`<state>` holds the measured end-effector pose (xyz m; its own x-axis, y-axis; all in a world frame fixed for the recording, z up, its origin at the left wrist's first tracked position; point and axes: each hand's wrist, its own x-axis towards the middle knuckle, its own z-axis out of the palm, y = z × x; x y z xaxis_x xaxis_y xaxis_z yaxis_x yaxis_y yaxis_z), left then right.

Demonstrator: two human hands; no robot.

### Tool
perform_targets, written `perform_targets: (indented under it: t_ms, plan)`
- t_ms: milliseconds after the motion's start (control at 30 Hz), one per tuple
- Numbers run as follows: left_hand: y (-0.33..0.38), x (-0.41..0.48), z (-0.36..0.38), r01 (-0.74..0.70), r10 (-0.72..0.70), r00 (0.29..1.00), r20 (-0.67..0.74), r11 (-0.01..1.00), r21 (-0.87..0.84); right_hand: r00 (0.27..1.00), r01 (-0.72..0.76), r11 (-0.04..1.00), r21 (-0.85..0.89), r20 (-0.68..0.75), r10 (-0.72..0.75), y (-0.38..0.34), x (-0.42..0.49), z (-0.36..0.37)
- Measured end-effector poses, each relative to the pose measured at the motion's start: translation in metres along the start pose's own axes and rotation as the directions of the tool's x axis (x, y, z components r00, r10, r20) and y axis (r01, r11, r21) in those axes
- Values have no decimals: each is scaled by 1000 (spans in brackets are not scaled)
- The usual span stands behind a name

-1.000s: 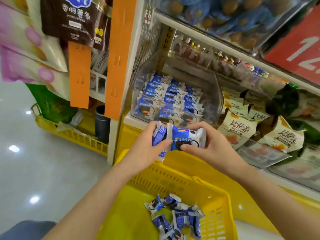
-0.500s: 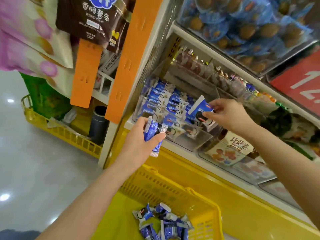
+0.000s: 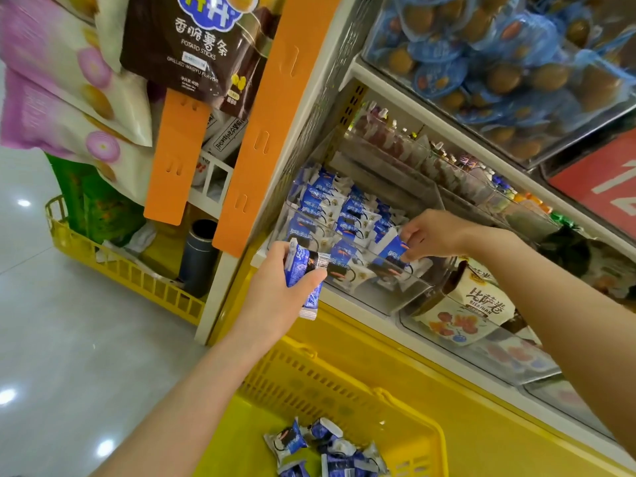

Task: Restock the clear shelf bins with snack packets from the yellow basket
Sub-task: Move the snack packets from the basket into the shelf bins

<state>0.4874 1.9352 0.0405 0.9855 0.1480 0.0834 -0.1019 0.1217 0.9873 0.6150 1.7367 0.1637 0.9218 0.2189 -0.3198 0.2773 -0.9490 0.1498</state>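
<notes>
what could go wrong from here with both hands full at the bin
1. The right hand pinches its blue packet only by a corner at the clear bin front edge; it may slip outside rather than land in the row.
2. The left hand holds its packets loosely, with one end hanging below; one may drop, possibly missing the yellow basket.

We are reading "POTATO STICKS" and, below it, "GRILLED WAGYU FLAVOR" under large white Chinese characters on the dark brown bag [image 3: 192, 53] hanging at the top left of the shelf unit. We are reading "BISAJUAN", uncertainly, under Chinese characters on the cream packet [image 3: 478, 309] in the bin at the shelf's front edge. The red sign [image 3: 602, 187] at the right edge is showing a partial white "1". Print on the blue packets [image 3: 330, 197] is staying too small for us.
</notes>
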Motion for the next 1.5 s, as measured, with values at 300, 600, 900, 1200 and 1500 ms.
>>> perform_targets:
  t_ms: [300,600,900,1200,1500]
  plan:
    - [-4,5,6,19,-19,1000,-4,1000,4,999,36,997,-71,40,-33,-1,8,11]
    - [-2,5,15,200,-196,980,39,953,-228,998,65,997,29,-12,-65,1,18,30]
    - [1,-3,25,256,-193,957,215,911,-324,871,309,811,496,-490,-32,-54,-66,52]
    - [6,-17,38,91,-84,993,88,993,-78,877,308,670,676,-474,75,-69,-88,71]
    - [8,-19,38,296,-227,934,275,924,-243,886,340,592,731,-460,59,-64,-90,74]
